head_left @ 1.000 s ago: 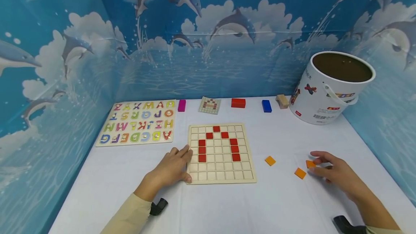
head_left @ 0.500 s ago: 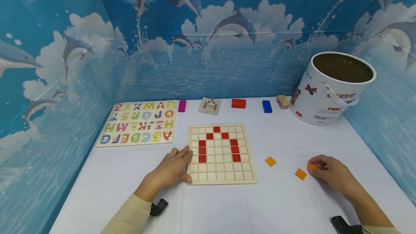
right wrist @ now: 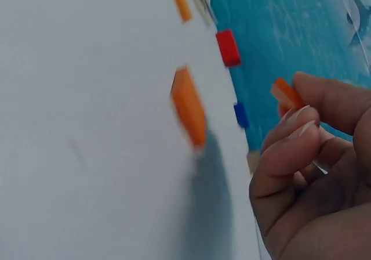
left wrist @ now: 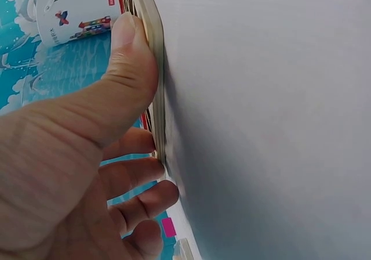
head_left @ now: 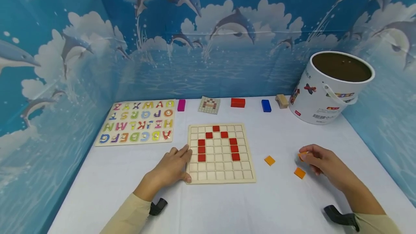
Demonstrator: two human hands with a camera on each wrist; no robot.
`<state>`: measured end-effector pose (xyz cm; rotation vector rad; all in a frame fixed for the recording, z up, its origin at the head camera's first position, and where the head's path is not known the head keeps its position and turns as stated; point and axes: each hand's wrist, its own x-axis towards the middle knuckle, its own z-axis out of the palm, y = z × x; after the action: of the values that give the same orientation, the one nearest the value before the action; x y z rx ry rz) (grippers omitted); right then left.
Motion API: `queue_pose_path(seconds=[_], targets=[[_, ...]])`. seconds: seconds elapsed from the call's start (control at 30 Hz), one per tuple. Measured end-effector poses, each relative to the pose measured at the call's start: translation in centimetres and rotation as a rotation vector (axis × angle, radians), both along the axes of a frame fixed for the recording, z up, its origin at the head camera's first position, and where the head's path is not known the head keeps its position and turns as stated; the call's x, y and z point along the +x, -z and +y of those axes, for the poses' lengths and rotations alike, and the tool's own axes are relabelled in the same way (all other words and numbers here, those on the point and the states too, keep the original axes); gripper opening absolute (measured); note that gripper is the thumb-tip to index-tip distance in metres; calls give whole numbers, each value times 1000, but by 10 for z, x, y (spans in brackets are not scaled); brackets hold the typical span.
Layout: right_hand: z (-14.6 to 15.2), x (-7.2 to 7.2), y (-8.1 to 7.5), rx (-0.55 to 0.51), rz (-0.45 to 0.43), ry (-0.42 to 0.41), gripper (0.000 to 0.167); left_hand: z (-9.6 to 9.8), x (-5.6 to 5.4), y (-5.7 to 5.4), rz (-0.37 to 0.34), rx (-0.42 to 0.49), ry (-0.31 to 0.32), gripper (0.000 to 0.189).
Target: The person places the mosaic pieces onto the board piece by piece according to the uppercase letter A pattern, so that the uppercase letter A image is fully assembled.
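My right hand point(head_left: 331, 167) pinches an orange square tile point(right wrist: 285, 93) between thumb and fingertips, raised over the right side of the table; fingers cover much of it in the head view. Just below that hand lies a second orange tile point(head_left: 299, 173), and another orange tile point(head_left: 269, 160) sits nearer the board. The square wooden grid board point(head_left: 224, 174) lies mid-table, with several red tiles point(head_left: 202, 150) forming an arch in its cells. Against the board's left edge rests my left hand point(head_left: 170, 169), thumb by the near corner and relaxed fingers touching the rim.
A wooden alphabet board point(head_left: 136, 122) lies at the left. Along the back stand a magenta block point(head_left: 181, 105), a small pattern card point(head_left: 209, 105), a red block point(head_left: 238, 103), a blue block point(head_left: 266, 105) and a wooden arch-shaped block point(head_left: 281, 101). A white bucket point(head_left: 320, 100) stands back right.
My right hand closed its fingertips on an orange tile, then lifted it and moved slightly left and away from me. The left hand and the board have stayed put.
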<state>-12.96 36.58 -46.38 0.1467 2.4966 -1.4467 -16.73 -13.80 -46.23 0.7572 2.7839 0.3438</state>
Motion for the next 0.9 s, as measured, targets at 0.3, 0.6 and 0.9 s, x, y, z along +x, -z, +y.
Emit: queue_pose_path(seconds=[0.3, 0.6, 0.9], targets=[[-72, -41, -20, -170, 2, -82, 55, 0, -1, 1, -1, -2, 9, 100], [-161, -76, -25, -213, -9, -181, 48, -1, -2, -1, 19, -16, 6, 99], [-232, -89, -8, -77, 11, -322, 26, 0, -2, -1, 10, -20, 9, 98]])
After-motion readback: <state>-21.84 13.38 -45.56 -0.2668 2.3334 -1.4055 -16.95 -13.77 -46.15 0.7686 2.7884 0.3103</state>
